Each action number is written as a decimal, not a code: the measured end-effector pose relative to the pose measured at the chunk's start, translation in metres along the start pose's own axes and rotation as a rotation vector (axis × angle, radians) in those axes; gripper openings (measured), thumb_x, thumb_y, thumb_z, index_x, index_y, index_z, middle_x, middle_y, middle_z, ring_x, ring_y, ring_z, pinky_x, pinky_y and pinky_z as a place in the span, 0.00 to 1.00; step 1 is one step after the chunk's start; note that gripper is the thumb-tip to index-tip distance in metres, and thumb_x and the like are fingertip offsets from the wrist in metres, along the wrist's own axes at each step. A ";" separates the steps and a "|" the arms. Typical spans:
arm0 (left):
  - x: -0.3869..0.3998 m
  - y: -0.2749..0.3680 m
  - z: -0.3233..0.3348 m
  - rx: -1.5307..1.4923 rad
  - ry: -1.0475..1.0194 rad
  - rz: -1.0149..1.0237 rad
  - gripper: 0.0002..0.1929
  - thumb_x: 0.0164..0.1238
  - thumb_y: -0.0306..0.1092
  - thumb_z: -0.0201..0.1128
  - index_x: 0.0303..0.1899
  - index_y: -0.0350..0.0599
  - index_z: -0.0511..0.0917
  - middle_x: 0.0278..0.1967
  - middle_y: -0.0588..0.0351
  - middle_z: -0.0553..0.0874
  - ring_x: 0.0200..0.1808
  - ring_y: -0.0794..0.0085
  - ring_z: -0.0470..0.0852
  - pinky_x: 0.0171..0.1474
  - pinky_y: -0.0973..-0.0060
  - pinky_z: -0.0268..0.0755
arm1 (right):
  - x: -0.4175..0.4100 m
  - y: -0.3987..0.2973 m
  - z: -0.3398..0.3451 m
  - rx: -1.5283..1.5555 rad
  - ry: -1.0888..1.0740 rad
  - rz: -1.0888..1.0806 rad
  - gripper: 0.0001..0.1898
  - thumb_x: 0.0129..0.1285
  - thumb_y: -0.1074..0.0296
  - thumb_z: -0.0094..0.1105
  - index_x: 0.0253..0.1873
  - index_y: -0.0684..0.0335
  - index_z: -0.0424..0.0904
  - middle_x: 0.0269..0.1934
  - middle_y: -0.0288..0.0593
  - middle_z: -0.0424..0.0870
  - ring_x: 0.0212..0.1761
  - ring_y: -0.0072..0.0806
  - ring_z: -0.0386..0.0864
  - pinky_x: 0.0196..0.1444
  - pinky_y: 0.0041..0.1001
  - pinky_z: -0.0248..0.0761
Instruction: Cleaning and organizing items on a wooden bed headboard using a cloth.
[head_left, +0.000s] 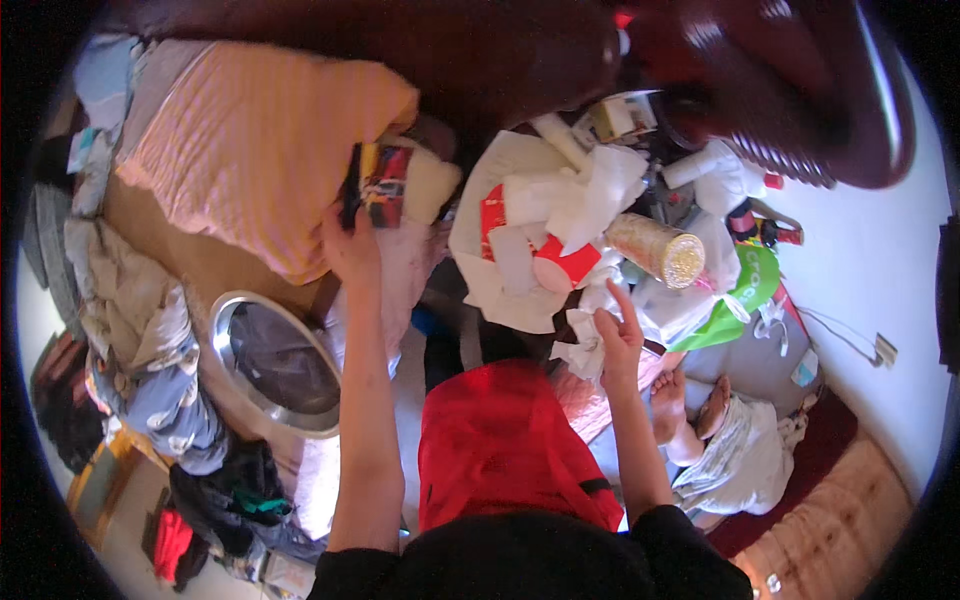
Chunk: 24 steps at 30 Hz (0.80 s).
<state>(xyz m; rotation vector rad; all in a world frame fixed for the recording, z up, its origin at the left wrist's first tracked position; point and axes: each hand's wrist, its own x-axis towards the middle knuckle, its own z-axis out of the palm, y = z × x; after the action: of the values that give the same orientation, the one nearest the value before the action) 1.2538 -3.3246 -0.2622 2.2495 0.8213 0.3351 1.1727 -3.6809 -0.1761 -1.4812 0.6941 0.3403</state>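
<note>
My left hand (351, 244) grips a small flat pack (384, 186) with a colourful printed face and a dark side. Behind the pack lie a pink-orange striped bedcover (262, 142) and a pale cushion-like thing (431, 184). My right hand (624, 341) has its index finger stretched out and the other fingers curled against a crumpled white tissue (581, 349). Just beyond that hand, a spread white sheet (517, 307) bears a red-and-white paper cup (566, 262), a red packet (491, 217) and crumpled white paper (600, 187).
A patterned cylindrical canister (656, 247) and a green bag (757, 277) with writing are at the right. Another person's bare feet (667, 405) show below them. A round metal-rimmed basin (274, 360) stands left, near piled clothes (127, 292). Dark glossy furniture (787, 90) overhangs the far side.
</note>
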 end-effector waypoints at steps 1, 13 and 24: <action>-0.004 -0.007 0.003 -0.019 -0.016 0.010 0.18 0.64 0.29 0.64 0.53 0.32 0.76 0.44 0.46 0.82 0.46 0.58 0.82 0.49 0.66 0.75 | -0.003 0.003 -0.005 -0.052 -0.041 -0.004 0.24 0.68 0.74 0.57 0.68 0.58 0.71 0.35 0.30 0.79 0.33 0.12 0.70 0.36 0.16 0.63; -0.074 0.114 -0.002 -0.140 -0.235 0.258 0.16 0.62 0.30 0.66 0.51 0.40 0.78 0.50 0.46 0.79 0.55 0.54 0.76 0.59 0.63 0.68 | -0.034 -0.032 -0.066 -0.079 -0.010 0.101 0.16 0.72 0.73 0.51 0.62 0.63 0.75 0.41 0.34 0.82 0.42 0.20 0.77 0.50 0.20 0.68; -0.082 0.194 0.085 0.066 -0.393 0.636 0.21 0.58 0.35 0.71 0.53 0.42 0.79 0.47 0.51 0.83 0.48 0.61 0.80 0.52 0.66 0.71 | -0.051 -0.062 -0.090 -0.224 0.076 0.033 0.17 0.72 0.64 0.54 0.60 0.66 0.75 0.37 0.34 0.79 0.37 0.17 0.75 0.41 0.18 0.69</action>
<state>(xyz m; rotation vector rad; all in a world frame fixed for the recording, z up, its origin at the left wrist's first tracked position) 1.3190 -3.5291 -0.1875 2.4804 -0.1015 0.1397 1.1523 -3.7644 -0.0914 -1.7031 0.7604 0.3990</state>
